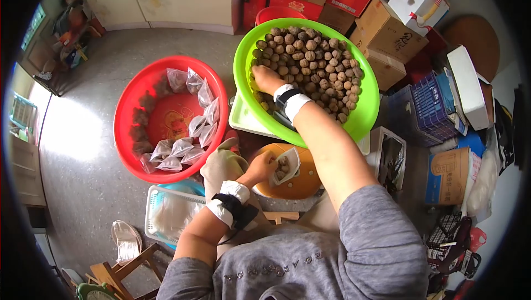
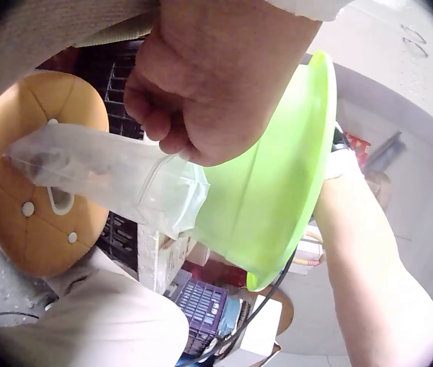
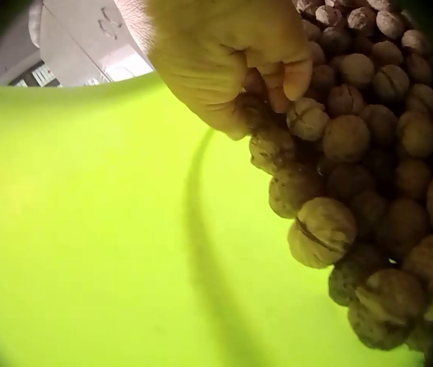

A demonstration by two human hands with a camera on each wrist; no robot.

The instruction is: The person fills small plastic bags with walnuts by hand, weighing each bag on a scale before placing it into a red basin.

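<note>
My left hand [image 1: 260, 169] grips the upper edge of a clear plastic bag [image 2: 117, 168]. Several walnuts show inside the bag in the head view, where it is held over an orange padded stool [image 1: 305, 185]. Reaching into a large lime-green basin [image 1: 371, 109], my right hand [image 1: 267, 80] is at the left edge of a heap of walnuts [image 1: 326, 70]. In the right wrist view its thumb and curled fingers close around a walnut [image 3: 259, 112] beside the basin's bare wall, with most of that nut hidden by the hand.
To the left on the floor, a red basin [image 1: 119, 114] holds several filled plastic bags [image 1: 181, 148] around its inner side. A white basket [image 1: 148, 217] with flat clear bags stands near my left forearm. Cardboard boxes [image 1: 390, 34] and a blue crate [image 1: 423, 113] crowd the right side.
</note>
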